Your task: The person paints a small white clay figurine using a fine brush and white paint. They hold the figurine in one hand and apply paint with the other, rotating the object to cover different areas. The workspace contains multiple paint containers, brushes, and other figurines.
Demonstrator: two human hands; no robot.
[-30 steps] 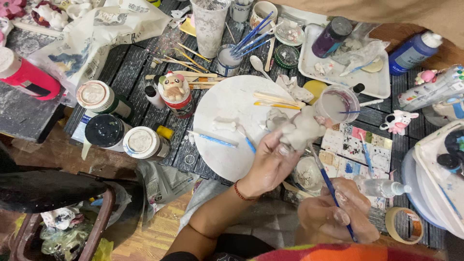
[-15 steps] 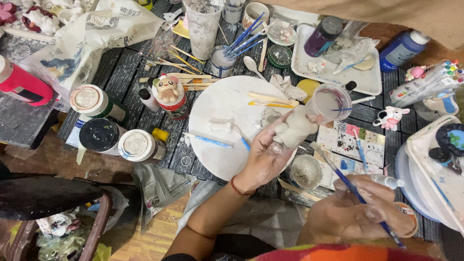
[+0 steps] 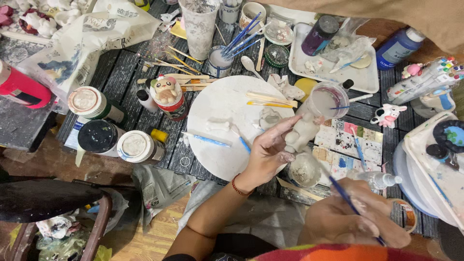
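Observation:
My left hand (image 3: pixel 265 153) holds a small unpainted white clay figure (image 3: pixel 302 133) upright over the right edge of a round white board (image 3: pixel 220 111). Below it, near the table's front edge, my right hand (image 3: pixel 352 218) grips a thin blue-handled paintbrush (image 3: pixel 350 204), its tip pointing up and left toward a small round dish (image 3: pixel 304 170). A clear cup of cloudy water (image 3: pixel 327 100) stands just above the figure. Clay scraps and modelling tools lie on the board.
Paint jars (image 3: pixel 99 137) stand at left, a cup of brushes (image 3: pixel 221 60) at the back, a white tray (image 3: pixel 333 72) with a purple bottle at back right. A stained tile palette (image 3: pixel 348 145), a small cow figurine (image 3: pixel 389 115) and a white lid (image 3: pixel 435 164) crowd the right.
My right hand with the brush has dropped lower and drawn back from the figure. My left hand has kept the figure almost in place.

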